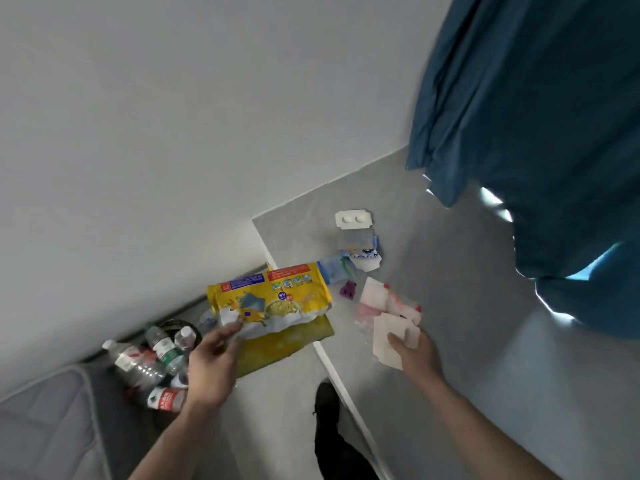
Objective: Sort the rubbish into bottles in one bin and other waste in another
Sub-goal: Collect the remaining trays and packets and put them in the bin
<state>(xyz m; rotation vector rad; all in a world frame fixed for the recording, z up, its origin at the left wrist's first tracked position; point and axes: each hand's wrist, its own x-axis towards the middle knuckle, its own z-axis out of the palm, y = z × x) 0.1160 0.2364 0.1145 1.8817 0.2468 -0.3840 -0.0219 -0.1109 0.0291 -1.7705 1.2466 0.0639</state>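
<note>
My left hand (pixel 211 362) pinches the lower left corner of a big yellow snack bag (pixel 270 299), which hangs over the left edge of the grey table (pixel 450 306). My right hand (pixel 414 351) grips a bunch of white and pink wrappers (pixel 388 327) above the table. Below my left hand stands a dark bin (pixel 173 327) on the floor, packed with several plastic bottles (pixel 149 362). A yellow-green bag (pixel 277 348) lies under the snack bag, off the table's edge.
More litter lies on the table: a white blister pack (pixel 353 220), a clear wrapper (pixel 355 239), a blue and white packet (pixel 360 256), a small purple piece (pixel 348 289). A blue curtain (pixel 536 133) hangs at right. A grey sofa (pixel 45 420) sits at bottom left, my dark shoe (pixel 327 400) beside the table.
</note>
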